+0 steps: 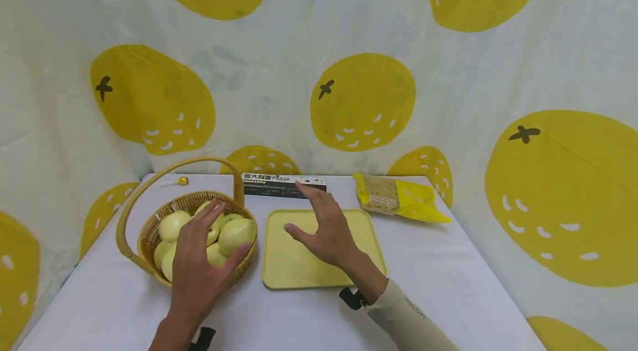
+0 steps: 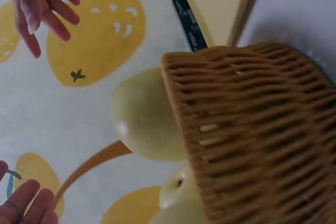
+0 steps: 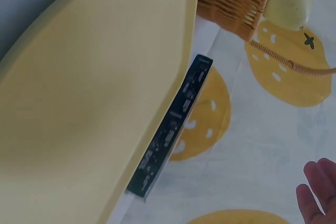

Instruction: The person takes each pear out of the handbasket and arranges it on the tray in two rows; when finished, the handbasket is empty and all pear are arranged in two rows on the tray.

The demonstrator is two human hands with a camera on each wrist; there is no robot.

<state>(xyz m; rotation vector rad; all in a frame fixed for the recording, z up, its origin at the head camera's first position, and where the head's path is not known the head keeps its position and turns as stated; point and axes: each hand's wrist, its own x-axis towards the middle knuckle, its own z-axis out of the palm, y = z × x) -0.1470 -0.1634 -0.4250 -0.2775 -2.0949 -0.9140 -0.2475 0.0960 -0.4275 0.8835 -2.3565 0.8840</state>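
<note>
In the head view a wicker basket [image 1: 195,196] with a tall arched handle [image 1: 166,169] stands at the left of the table, full of several pale yellow-green pears [image 1: 236,236]. My left hand [image 1: 196,262] is over the basket's near side, its fingers extended and thumb spread; it grips nothing. Above the yellow tray [image 1: 324,282] hovers my right hand [image 1: 326,229], thumb and fingers apart with nothing between them. In the left wrist view, the basket's woven side [image 2: 257,135] and a pear [image 2: 147,114] are close by. The right wrist view is filled largely by the tray [image 3: 100,98].
A black-and-white pasta box [image 1: 284,187] lies at the table's back edge. Right of it is a yellow plastic food bag [image 1: 399,197]. A wrapped lollipop [image 1: 181,180] lies behind the basket. The white-clothed table [image 1: 438,284] meets a fruit-patterned curtain [image 1: 279,74].
</note>
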